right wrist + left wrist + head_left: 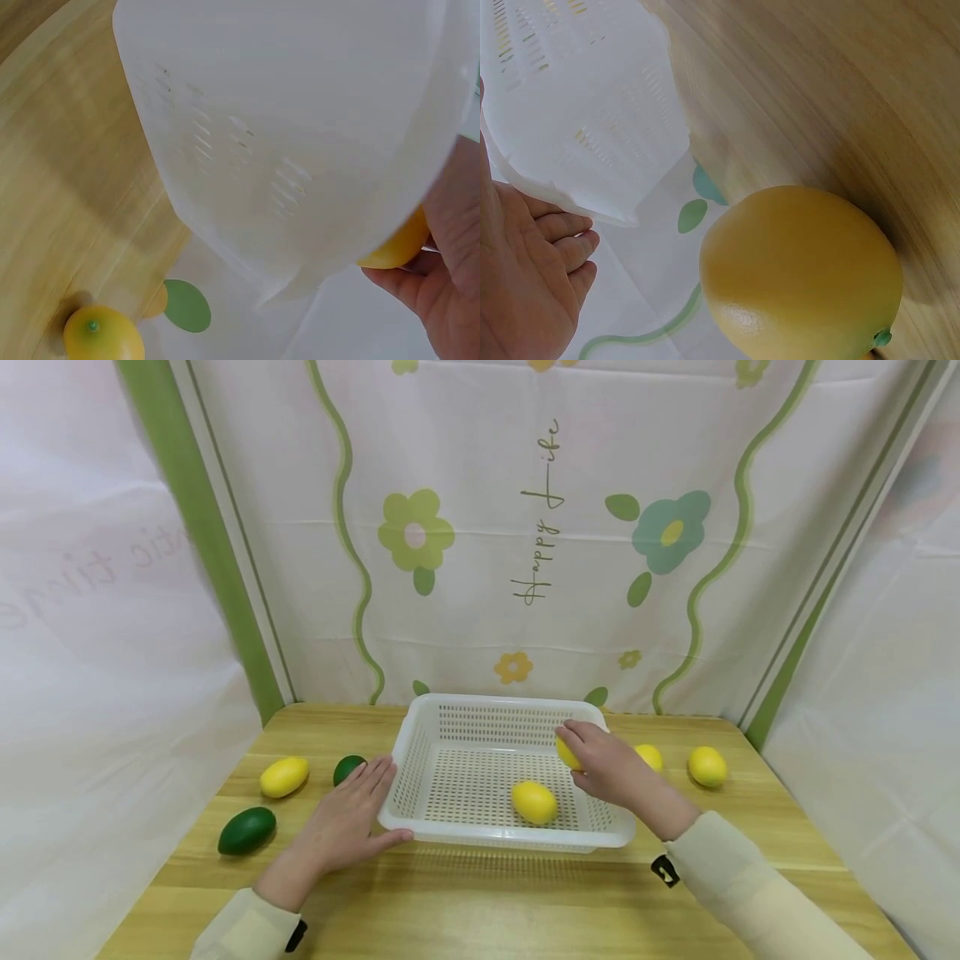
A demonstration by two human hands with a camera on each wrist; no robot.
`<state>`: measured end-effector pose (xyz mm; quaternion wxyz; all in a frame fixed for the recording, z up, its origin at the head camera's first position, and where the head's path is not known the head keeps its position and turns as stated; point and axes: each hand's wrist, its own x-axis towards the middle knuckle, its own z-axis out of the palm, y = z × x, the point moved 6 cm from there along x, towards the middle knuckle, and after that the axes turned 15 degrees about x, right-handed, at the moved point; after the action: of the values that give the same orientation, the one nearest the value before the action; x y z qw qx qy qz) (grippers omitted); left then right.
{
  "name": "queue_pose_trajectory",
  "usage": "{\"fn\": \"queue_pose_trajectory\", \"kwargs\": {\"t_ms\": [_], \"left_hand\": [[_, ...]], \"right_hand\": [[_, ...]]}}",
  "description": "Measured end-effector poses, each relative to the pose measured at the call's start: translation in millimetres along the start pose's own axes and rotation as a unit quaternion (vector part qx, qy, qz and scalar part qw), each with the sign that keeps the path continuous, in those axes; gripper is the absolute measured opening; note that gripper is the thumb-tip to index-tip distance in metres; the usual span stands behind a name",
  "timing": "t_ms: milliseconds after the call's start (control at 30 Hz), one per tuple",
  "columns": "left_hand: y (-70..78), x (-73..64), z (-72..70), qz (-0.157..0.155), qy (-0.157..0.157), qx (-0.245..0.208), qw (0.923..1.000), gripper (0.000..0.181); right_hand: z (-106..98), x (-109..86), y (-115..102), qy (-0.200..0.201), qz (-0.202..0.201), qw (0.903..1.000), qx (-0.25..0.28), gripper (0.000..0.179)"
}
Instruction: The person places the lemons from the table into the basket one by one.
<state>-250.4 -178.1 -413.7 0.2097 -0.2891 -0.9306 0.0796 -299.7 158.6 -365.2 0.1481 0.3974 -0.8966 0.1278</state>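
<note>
On the flower-printed back curtain [465, 610], slim green script lettering [537, 514] reads "Happy Life", turned sideways and running from bottom to top. On the pale left curtain [90, 718], faint pinkish lettering [93, 572] (seemingly mirrored, and only partly legible) appears to include "time".

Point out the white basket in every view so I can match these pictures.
Head: the white basket sits centrally, below mid-height.
Left wrist: the basket fills the upper left.
Right wrist: the basket spans the upper middle and right.
Shared landmark: the wooden table, at bottom, right and left respectively.
</note>
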Motion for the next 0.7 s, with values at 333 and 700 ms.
{"fn": "queue_pose_trajectory", "kwargs": {"t_ms": [333,700], "left_hand": [[0.1,0.5,0.5,-0.002,-0.024,-0.002,0.9997,0.097],[0.0,0.4,0.6,-0.001,-0.006,0.002,1.0000,0.096]], "right_hand": [[10,4.5,2,-0.033,0.028,0.9982,0.040,0.063],[21,6.6,8,-0.074,0.060,0.9930,0.070,0.064]]}}
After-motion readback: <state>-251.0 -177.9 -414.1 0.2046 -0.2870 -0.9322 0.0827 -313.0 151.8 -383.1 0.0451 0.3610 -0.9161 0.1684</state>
